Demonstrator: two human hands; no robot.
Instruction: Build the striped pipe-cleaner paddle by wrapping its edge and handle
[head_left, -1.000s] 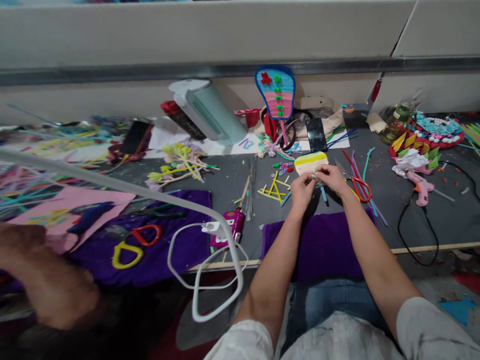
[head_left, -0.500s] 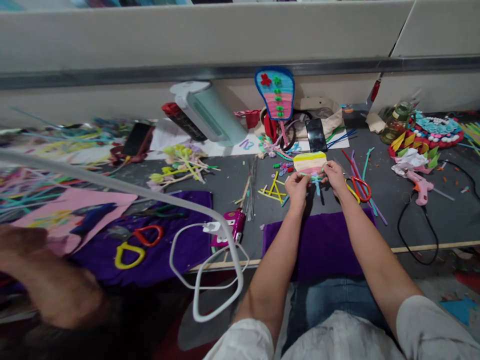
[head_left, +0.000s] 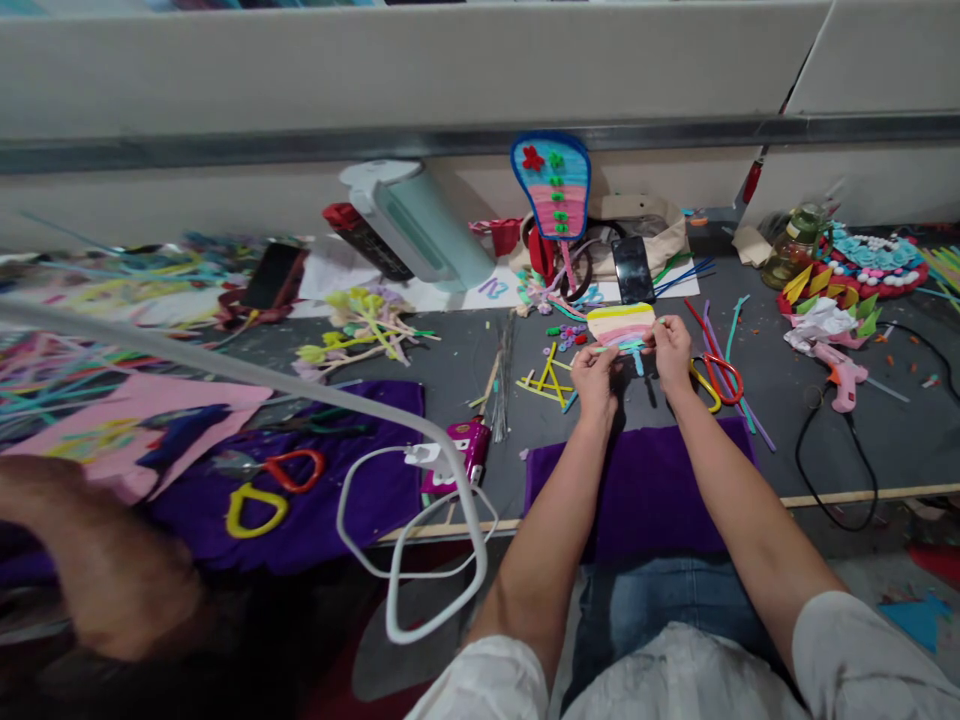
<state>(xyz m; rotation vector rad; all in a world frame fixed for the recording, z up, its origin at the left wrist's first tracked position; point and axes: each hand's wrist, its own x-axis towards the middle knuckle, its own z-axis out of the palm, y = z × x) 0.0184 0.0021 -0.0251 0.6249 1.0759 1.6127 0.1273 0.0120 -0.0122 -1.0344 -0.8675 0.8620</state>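
Left hand (head_left: pixel 595 382) and right hand (head_left: pixel 674 352) grasp a yellow, cream and pink striped piece (head_left: pixel 619 322)

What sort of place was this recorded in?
Probably a craft workshop: a pink glue gun lies at the right, a decorated panel stands at the back, and the person's left hand holds a striped piece.

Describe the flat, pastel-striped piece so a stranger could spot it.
Follow the dark grey tabletop to the white-sleeved person's left hand and right hand. The flat striped piece there has a yellow top band, unlike the blue-rimmed paddle behind.
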